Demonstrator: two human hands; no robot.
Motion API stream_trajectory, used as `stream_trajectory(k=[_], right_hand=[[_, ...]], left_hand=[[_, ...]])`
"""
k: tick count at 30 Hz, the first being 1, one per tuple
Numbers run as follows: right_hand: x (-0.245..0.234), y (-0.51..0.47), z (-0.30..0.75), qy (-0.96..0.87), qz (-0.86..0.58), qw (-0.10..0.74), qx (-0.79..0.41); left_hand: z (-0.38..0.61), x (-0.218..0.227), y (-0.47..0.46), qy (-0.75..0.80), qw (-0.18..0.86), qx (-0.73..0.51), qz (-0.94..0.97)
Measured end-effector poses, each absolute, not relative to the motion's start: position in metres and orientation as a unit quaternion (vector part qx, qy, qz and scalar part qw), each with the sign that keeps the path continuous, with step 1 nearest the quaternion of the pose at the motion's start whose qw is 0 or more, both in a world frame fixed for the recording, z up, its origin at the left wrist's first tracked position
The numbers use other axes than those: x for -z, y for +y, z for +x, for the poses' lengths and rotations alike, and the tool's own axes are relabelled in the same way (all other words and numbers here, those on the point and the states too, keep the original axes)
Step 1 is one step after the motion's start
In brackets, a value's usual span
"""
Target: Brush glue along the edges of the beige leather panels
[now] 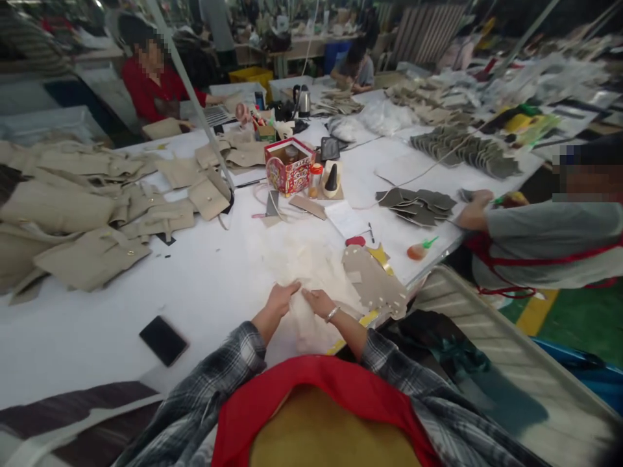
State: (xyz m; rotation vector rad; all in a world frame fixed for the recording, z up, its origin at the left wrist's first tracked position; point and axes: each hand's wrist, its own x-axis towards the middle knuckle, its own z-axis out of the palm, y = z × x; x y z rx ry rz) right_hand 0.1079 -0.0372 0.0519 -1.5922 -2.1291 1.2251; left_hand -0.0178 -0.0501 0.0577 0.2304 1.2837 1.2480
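My left hand (pixel 281 299) and my right hand (pixel 318 301) rest side by side on a pale cream sheet of material (pixel 311 272) lying on the white table (pixel 204 285). The fingertips of both hands meet at the sheet; the fingers look bent and pressed on it, with the grip blurred. A bracelet sits on my right wrist. A tan cut piece with holes (pixel 372 279) lies just right of my right hand.
A black phone (pixel 163 340) lies at the left. Beige bag parts (pixel 92 207) are piled at the far left. A red box (pixel 289 165), bottles and tools stand mid-table. A co-worker's arm (pixel 487 211) reaches grey pieces (pixel 416 204) on the right. Other people sit at the far end.
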Motion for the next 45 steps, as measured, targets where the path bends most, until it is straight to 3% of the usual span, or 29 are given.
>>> stream_trajectory(k=[12,20,26,35,40,45], right_hand=[[-0.041,-0.006,0.139,-0.689,-0.616,0.145,-0.354],[-0.047,-0.043,0.109,-0.719,-0.513,0.128,-0.451],[-0.042,-0.031,0.123,-0.681,-0.543,0.115,-0.478],[-0.038,-0.017,0.14,-0.665,-0.598,0.166,-0.416],[-0.042,-0.035,0.121,-0.712,-0.486,0.16,-0.48],[-0.044,-0.032,0.127,-0.689,-0.487,0.187,-0.503]], left_hand=[[-0.032,-0.065,-0.054,0.509,0.64,-0.569,0.082],[-0.014,-0.055,-0.05,0.561,0.545,-0.621,0.042],[-0.015,-0.065,-0.069,0.516,0.643,-0.554,0.114],[-0.025,-0.052,-0.082,0.654,0.46,-0.592,0.103],[-0.012,-0.056,-0.078,0.623,0.502,-0.587,0.121],[-0.005,-0.069,-0.086,0.539,0.603,-0.566,0.159]])
